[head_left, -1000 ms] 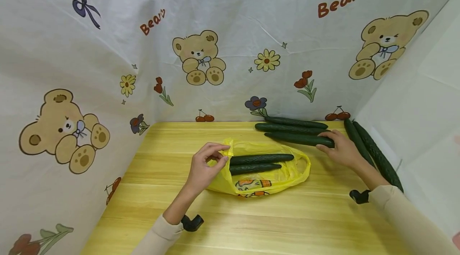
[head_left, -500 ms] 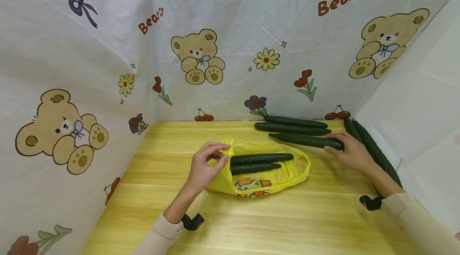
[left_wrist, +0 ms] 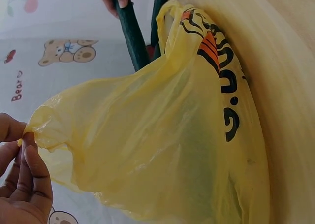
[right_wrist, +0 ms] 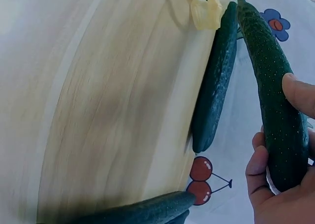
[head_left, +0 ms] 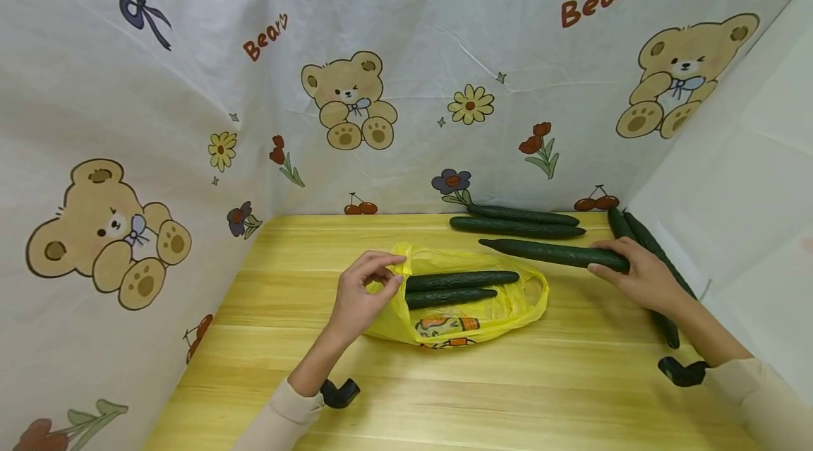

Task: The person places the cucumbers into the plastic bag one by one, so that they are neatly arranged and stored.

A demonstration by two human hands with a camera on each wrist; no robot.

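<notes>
My left hand (head_left: 365, 296) pinches the upper left edge of a yellow plastic bag (head_left: 394, 324) between thumb and fingers, as the left wrist view also shows. The bag's mouth gapes to the right. Inside it lie two dark green cucumbers, one (head_left: 464, 281) behind the other (head_left: 451, 298). My right hand (head_left: 641, 280) grips the right end of another cucumber (head_left: 546, 252), held off the table beyond the bag's right end. Its slim tip points left. In the right wrist view, my thumb and fingers curl round this cucumber (right_wrist: 275, 96).
Two cucumbers (head_left: 517, 227) lie side by side along the back edge of the wooden table (head_left: 495, 394). Two more cucumbers (head_left: 663, 327) lie along the right wall, partly behind my right arm. A white sheet with printed bears (head_left: 356, 105) hangs behind the table.
My right hand has drawn its cucumber to the right and toward me, away from the two at the back edge. My left hand stays in place on the bag's edge.
</notes>
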